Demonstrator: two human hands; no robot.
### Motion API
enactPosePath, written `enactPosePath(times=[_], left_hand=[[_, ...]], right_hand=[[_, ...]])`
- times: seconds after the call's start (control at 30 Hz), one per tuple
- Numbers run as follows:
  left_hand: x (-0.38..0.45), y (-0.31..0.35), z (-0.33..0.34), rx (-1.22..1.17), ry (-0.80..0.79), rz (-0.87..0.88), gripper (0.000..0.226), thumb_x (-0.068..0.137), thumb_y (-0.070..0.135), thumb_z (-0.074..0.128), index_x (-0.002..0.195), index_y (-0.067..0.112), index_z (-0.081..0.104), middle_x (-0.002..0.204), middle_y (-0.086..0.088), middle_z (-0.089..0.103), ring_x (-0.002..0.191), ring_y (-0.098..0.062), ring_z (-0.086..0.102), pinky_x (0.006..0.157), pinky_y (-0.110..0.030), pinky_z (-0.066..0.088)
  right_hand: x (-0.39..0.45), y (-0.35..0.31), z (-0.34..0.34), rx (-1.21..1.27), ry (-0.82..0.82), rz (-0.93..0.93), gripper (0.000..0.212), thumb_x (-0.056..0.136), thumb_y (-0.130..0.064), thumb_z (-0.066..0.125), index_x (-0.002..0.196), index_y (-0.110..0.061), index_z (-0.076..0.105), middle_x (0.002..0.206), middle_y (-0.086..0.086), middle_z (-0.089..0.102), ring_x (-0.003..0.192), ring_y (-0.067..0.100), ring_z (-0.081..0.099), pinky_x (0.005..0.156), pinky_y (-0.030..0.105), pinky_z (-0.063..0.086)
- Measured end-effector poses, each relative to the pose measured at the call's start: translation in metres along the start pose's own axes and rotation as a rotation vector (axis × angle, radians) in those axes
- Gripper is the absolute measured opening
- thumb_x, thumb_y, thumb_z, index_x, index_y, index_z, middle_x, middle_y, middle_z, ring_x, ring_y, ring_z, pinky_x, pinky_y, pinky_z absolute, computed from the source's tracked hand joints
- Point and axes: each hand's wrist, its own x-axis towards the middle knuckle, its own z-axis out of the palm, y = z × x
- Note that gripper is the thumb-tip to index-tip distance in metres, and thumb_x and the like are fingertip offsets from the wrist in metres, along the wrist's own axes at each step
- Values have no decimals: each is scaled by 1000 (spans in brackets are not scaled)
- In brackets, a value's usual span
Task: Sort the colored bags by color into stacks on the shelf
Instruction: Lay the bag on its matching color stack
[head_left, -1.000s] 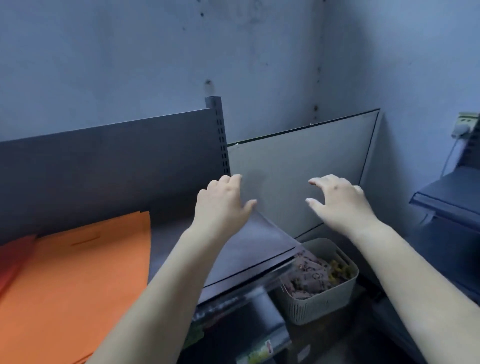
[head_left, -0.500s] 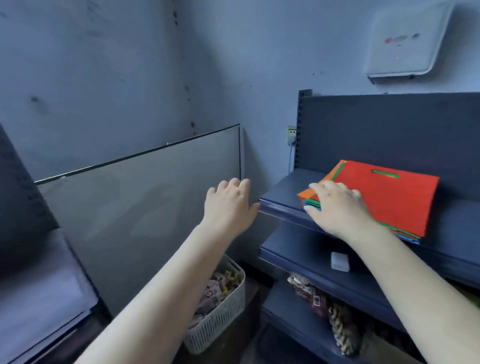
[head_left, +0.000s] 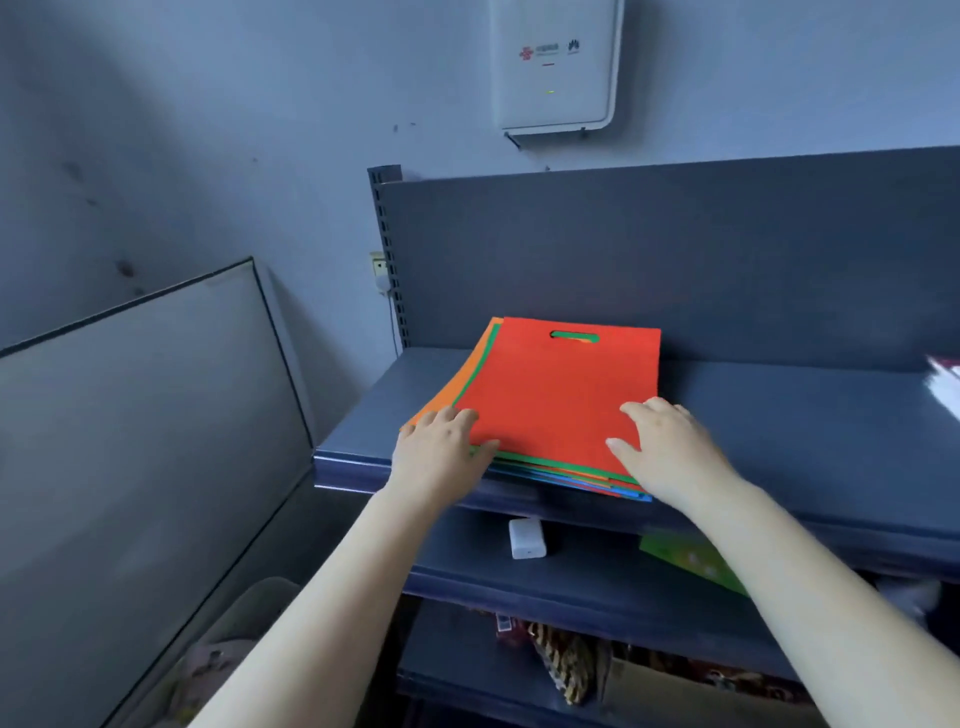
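1. Mixed bag stack lies on the top shelf, red bag uppermost, green, orange and blue edges peeking beneath.
2. Looks thin, light, floppy and likely slippery; best taken at a near corner, peeling one layer.
3. Left hand pinches the near-left corner; right hand rests flat, fingers spread, holding nothing.
4. Above both grips, a white wall box carries logos, too small to read.
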Motion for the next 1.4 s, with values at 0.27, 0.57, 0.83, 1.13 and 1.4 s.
enactPosePath(times=[0.27,0.57,0.83,1.13,1.4], left_hand=[[53,-5,47,-153,-79,85,49,96,50,41,134,20,50,143,2,46,133,-19,38,109,-28,25],[72,-12,50,-323,-76,208,44,94,45,49,130,21,57,139,5,52,130,-14,42,105,-24,30],[91,-43,47,-214,-62,-198,63,79,55,66,126,15,53,127,-3,56,120,-28,44,90,-36,38],[96,-64,35,-438,184,-264,29,83,18,71,110,12,63,108,-8,67,100,-30,59,78,-34,43],[46,-57,18,-817,524,-227,16,86,6,66,86,20,59,77,12,62,76,-11,61,61,-19,41]], right_hand=[[34,29,32,168,-104,357,43,90,-50,54,98,-8,58,106,11,62,101,31,57,75,34,45],[45,51,38,462,325,363,17,85,-8,65,83,-15,50,81,8,62,79,29,54,63,31,30],[42,81,49,755,500,367,20,91,-5,54,91,-25,57,82,6,69,79,35,63,72,42,49],[37,73,47,1114,500,356,39,95,-6,52,91,-42,68,88,-13,73,80,11,68,80,34,53],[14,60,36,1562,457,338,30,95,1,50,103,-22,67,92,-7,74,86,5,69,79,19,55]])
